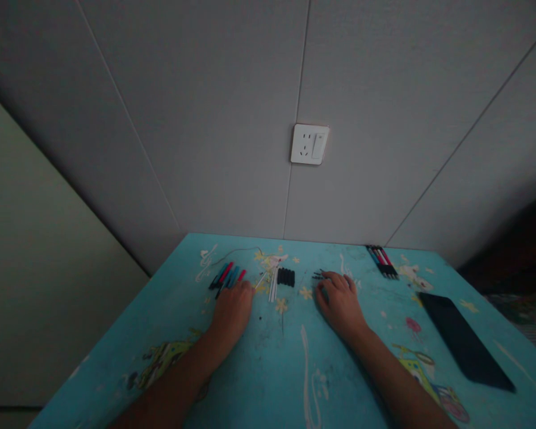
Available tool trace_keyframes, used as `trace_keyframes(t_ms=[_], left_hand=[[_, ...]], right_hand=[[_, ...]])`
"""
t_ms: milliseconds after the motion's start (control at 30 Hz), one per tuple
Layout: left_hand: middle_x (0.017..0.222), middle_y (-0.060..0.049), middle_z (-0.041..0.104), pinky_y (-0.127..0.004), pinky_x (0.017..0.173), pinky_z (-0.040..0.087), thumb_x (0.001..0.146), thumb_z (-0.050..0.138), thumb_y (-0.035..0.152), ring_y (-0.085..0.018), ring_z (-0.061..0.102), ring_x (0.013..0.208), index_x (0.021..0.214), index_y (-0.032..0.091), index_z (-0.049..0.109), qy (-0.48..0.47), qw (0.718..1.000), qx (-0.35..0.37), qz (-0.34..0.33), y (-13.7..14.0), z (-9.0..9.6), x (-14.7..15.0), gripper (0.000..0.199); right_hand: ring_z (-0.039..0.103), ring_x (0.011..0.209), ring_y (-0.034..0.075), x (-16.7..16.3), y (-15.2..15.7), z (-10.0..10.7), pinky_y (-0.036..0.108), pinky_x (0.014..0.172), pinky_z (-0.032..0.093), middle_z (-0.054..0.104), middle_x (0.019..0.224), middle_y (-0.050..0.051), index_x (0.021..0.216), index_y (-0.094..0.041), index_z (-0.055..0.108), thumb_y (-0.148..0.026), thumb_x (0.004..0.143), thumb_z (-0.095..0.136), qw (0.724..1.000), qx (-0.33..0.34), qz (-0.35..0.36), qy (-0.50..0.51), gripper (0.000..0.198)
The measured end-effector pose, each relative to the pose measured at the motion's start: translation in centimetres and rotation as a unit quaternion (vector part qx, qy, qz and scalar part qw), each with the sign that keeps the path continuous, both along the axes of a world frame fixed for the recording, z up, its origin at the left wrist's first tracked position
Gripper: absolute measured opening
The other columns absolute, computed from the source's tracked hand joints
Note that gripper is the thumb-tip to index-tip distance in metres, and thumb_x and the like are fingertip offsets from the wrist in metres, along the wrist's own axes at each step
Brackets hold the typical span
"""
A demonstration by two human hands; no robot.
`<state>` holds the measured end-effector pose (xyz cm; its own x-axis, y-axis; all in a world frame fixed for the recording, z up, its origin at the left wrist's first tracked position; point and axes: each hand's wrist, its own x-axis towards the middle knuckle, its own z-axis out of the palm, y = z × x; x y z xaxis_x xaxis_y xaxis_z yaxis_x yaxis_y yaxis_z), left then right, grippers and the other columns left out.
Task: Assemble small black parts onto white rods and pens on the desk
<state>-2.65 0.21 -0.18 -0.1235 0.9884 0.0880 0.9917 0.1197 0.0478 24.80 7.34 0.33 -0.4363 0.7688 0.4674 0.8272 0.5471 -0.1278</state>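
My left hand (pixel 233 307) is closed at the left of the table, with a thin white pen refill (pixel 259 280) sticking out by its thumb. Just beyond its knuckles lie several blue, red and black pen barrels (pixel 227 275), partly hidden by the hand. My right hand (pixel 340 301) rests on the tabletop with bent fingers, thumb apart from the forefinger. Its fingertips are at a few small black pen parts (pixel 317 274). Between the hands, several white refills (pixel 273 286) lie side by side, next to a row of short black grips (pixel 286 277).
Several pens (pixel 382 262) lie together at the back right of the blue patterned table (pixel 268 381). A dark flat rectangular object (pixel 464 339) lies along the right side. The grey wall behind carries a white socket (pixel 309 144).
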Motion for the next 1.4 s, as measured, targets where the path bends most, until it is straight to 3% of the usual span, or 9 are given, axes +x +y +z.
trace_keyframes(t_ms=[933, 1400], left_hand=[[0.1, -0.014, 0.065, -0.034, 0.074, 0.047, 0.098, 0.033, 0.02, -0.024, 0.065, 0.084, 0.1, 0.011, 0.06, -0.027, 1.0, -0.007, 0.003, -0.06, -0.56, -0.29, 0.028], [0.097, -0.012, 0.065, -0.033, 0.073, 0.046, 0.097, 0.043, 0.037, -0.023, 0.064, 0.083, 0.096, 0.015, 0.062, -0.038, 0.999, 0.017, 0.003, -0.13, -0.1, 0.13, 0.03]], right_hand=[[0.054, 0.113, 0.027, 0.07, 0.2, -0.35, 0.053, 0.108, 0.028, 0.063, 0.116, 0.01, 0.091, -0.021, 0.065, -0.022, 0.091, 0.052, 1.0, 0.01, 0.008, 0.01, 0.013], [0.054, 0.114, 0.026, 0.0, 0.04, -0.1, 0.052, 0.108, 0.027, 0.063, 0.117, 0.009, 0.092, -0.022, 0.064, -0.023, 0.092, 0.051, 1.0, 0.006, 0.004, 0.008, 0.013]])
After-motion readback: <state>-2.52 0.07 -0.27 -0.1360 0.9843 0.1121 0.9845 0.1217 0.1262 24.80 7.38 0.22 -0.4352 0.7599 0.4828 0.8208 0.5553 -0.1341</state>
